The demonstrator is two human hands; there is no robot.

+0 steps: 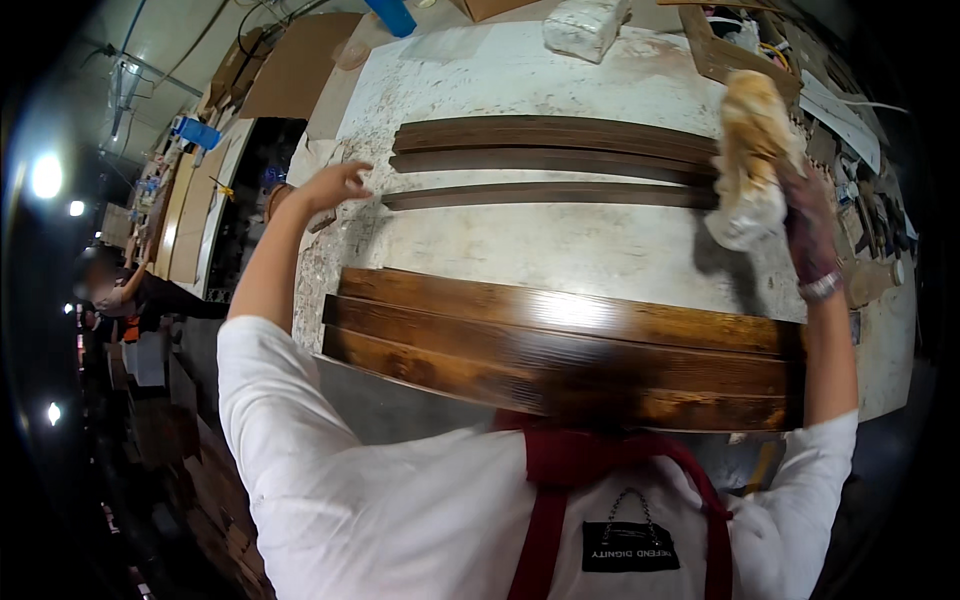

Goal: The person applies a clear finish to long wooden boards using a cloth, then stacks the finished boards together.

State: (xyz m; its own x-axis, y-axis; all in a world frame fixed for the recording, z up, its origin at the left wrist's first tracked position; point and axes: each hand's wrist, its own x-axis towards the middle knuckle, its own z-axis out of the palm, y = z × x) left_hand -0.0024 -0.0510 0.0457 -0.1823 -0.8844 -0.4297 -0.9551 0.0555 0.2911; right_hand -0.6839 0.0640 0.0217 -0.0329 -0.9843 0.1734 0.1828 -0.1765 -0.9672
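Stained rag wad, dark wooden slats, glossy brown boards

Rag wad, one: our right hand has its fingers closed round the right side, above the right half of the bench. We judge it light, soft, perhaps damp; best held by a gathered handful.

Left hand: at the bench's left edge, fingers loosely curled and parted, nothing seen in them.

Slats: long, narrow, lying across the bench's middle, right ends partly hidden by the rag wad.

Boards: side by side along the near edge; probably stiff, possibly tacky or slippery. We would grip them by the ends.

White wrapped block: far edge.
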